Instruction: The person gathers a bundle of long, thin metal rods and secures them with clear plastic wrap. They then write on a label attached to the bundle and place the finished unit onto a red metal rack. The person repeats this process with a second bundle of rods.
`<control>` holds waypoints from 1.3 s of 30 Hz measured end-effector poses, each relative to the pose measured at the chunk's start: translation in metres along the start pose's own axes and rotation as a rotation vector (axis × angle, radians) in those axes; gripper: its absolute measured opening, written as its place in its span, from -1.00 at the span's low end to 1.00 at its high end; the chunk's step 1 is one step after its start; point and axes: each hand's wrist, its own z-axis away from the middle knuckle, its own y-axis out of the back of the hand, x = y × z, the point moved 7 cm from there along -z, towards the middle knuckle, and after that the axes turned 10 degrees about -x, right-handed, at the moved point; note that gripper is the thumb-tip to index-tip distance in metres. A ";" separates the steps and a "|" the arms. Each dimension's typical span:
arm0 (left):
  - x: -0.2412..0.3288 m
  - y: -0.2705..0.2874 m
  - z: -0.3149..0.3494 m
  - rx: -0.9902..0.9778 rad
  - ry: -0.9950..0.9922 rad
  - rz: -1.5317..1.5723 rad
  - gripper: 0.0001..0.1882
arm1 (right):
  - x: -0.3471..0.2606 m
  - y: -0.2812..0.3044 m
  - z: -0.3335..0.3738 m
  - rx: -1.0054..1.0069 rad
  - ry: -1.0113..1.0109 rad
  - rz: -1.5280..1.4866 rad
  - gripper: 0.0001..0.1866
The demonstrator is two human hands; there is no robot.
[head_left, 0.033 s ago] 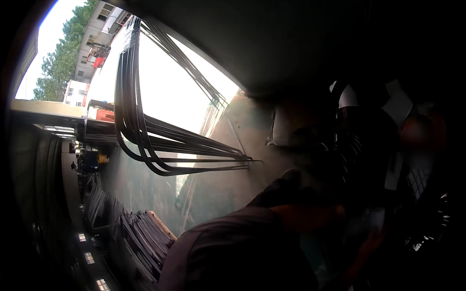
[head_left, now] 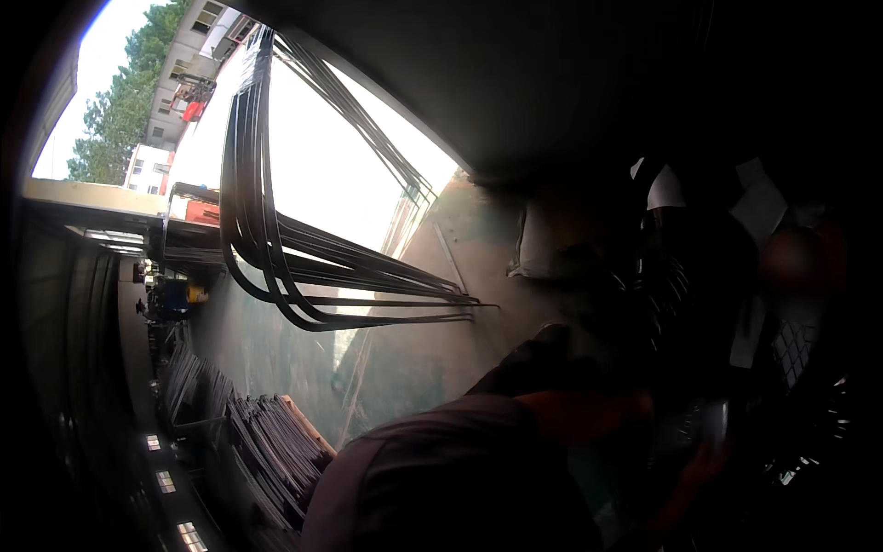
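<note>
Most of the right half lies in deep shadow. My left arm, in a dark sleeve [head_left: 414, 451], comes up from the lower edge, and its bare forearm [head_left: 584, 414] stretches rightward. My left hand [head_left: 639, 407] is lost in the dark at its end, so its fingers cannot be read. Lower right, my right hand [head_left: 703, 465] shows dimly, its fingers seemingly closed against a small pale, shiny thing [head_left: 715, 419]. What that thing is stays too dark to name. A dark shape [head_left: 533, 354], perhaps a shoe, lies just beyond the left forearm.
Long bent black bars or tubes [head_left: 368, 262], bound in a bundle, arch across the left and centre. A stack of dark rods [head_left: 271, 451] lies lower left. Beyond the bright opening stand a building [head_left: 189, 55] and trees [head_left: 120, 110]. White sheet-like pieces [head_left: 667, 190] show at right.
The background has shifted very slightly in the picture. Both arms keep nearly the same place, and the pale thing by my right hand looks a little clearer.
</note>
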 end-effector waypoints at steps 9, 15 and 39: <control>-0.007 0.010 -0.021 -0.005 0.002 0.056 -0.52 | 0.064 -0.007 -0.022 -0.114 -0.060 -0.042 -0.50; -0.027 0.008 -0.031 -0.016 -0.010 0.102 -0.53 | 0.022 -0.012 -0.021 -0.144 -0.105 0.035 -0.55; -0.001 -0.101 0.109 0.341 0.325 0.177 -0.49 | -0.163 -0.016 0.040 0.299 0.410 0.431 -0.92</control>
